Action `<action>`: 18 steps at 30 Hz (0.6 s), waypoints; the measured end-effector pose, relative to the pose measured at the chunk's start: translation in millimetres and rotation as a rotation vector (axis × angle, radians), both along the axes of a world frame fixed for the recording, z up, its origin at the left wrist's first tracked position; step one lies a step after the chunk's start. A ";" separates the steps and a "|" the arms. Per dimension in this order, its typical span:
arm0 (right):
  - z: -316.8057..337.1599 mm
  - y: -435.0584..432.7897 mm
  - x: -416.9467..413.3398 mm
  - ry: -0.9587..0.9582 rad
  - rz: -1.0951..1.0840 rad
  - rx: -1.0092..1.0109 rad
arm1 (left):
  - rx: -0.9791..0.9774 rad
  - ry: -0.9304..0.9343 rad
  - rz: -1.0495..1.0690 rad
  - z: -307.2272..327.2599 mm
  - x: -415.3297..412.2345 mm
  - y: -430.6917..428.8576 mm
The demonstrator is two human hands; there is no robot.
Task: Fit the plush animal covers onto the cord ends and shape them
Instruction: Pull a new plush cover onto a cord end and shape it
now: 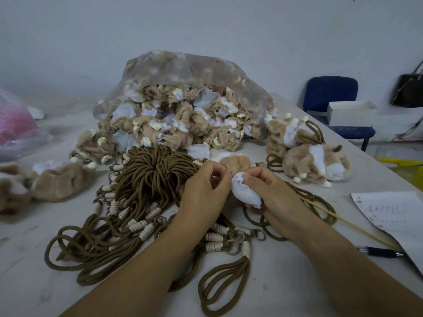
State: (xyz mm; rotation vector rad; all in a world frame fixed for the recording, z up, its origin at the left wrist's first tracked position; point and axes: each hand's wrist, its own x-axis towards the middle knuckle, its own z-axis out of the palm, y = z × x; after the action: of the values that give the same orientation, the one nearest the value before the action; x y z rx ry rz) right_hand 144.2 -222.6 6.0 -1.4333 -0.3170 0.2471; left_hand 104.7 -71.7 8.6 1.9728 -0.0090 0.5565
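My right hand (pixel 272 200) is curled round a white fabric cover (pixel 246 195) over the table (pixel 29 259), my left hand (pixel 203 191) pinches its top edge, just right of the brown cord bundle (pixel 153 172), with the bag of plush covers (pixel 183 72) behind.

The right hand (pixel 274 197) hides the right side of the white cloth pouch (pixel 246 194) and the upper end of the thin wooden stick (pixel 343 220). At the right edge of the tabletop (pixel 34 259) the handwriting on the white paper sheet (pixel 393 216) is too small to read, and the sheet runs out of frame. At the left edge the pink-filled clear plastic bag (pixel 16 124) is cut off.
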 end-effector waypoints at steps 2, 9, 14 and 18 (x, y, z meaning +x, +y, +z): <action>0.2 -0.8 1.1 -0.019 -0.012 0.017 | -0.059 0.018 -0.041 0.0 -1.2 -2.7; 1.5 -0.2 -2.1 -0.046 -0.040 -0.007 | -0.149 0.066 -0.194 -2.1 -1.3 -3.1; -3.7 -2.0 1.1 -0.012 -0.058 0.002 | -0.074 0.122 -0.190 -6.6 4.3 -3.4; -3.4 -1.0 5.3 0.072 -0.023 0.046 | -0.061 0.093 -0.100 -7.6 8.0 -1.2</action>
State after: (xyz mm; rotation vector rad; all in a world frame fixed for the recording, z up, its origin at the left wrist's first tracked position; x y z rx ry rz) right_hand 149.5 -223.6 2.6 -1.3785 -0.2456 0.2701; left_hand 112.7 -72.9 0.9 1.9259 -0.0320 0.3953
